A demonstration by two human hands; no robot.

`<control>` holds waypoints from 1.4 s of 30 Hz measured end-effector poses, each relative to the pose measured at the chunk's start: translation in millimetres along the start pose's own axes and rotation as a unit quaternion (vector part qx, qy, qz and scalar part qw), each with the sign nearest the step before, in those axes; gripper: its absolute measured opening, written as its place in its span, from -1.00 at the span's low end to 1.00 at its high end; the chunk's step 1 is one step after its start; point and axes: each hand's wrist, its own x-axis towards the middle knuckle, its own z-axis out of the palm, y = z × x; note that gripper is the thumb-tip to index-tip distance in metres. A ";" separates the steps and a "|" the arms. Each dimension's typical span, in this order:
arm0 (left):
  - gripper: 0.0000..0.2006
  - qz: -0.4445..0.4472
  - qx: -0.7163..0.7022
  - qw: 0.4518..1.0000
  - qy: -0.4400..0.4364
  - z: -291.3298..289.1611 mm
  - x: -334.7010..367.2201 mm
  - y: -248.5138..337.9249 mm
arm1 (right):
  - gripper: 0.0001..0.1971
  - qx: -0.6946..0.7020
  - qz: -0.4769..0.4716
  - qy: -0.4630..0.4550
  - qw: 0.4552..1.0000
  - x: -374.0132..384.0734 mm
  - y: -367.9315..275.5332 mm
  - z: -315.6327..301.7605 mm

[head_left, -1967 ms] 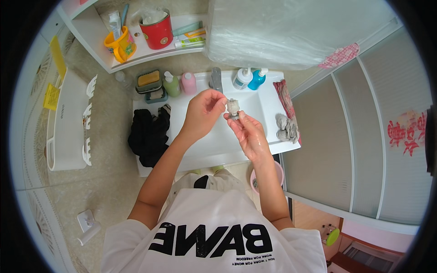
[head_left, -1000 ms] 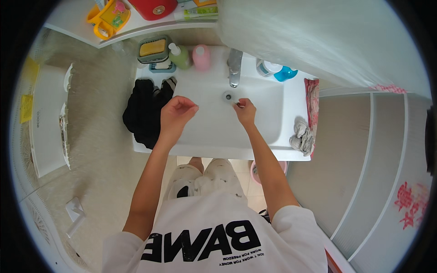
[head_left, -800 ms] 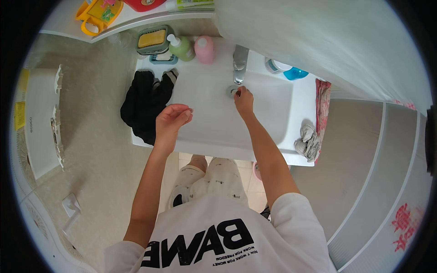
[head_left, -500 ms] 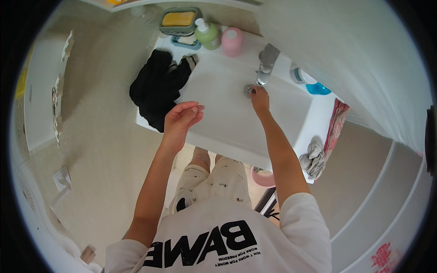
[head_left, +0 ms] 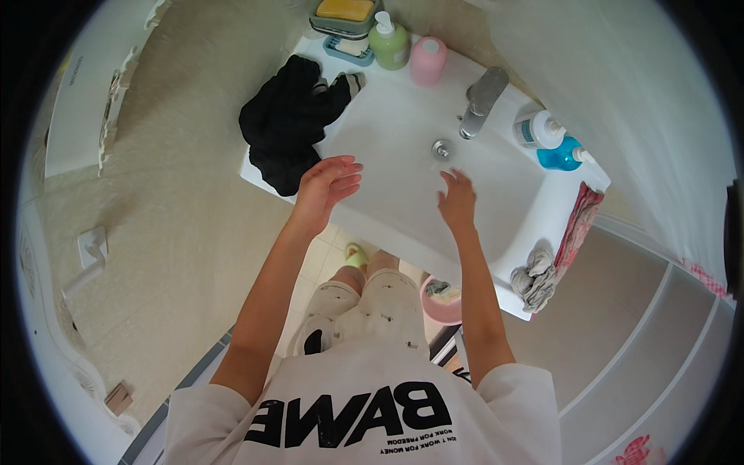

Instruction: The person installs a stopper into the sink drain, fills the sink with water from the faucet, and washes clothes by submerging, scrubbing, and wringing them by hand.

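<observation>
Over the near left rim of the white sink [head_left: 387, 132], my left hand [head_left: 325, 190] hangs with loosely bent fingers apart, holding nothing. Beside it, a black garment [head_left: 283, 124] lies bunched on the sink's left edge. My right hand [head_left: 458, 200] is over the basin, its fingers spread and free of anything. Just beyond those fingers sits the round metal drain stopper [head_left: 442, 149]. The chrome faucet [head_left: 484, 101] stands behind the drain on the back ledge.
On the back ledge are a soap box [head_left: 341, 17], a green pump bottle [head_left: 389, 43] and a pink bottle [head_left: 428, 60]. White [head_left: 535, 130] and blue [head_left: 558, 155] pump bottles stand right. Cloths [head_left: 535, 280] drape the right edge; below is a pink basin [head_left: 442, 306].
My right hand has drawn back from the drain stopper toward me and opened. My left hand's fingers have spread a little. The view has shifted, and the faucet's outlet no longer shows a bright stream.
</observation>
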 end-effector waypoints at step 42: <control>-0.20 0.331 0.580 0.700 0.252 -280.0 -17.9 -52.4 | -0.67 0.239 -0.008 -0.011 0.971 -39.0 -171.1 -24.6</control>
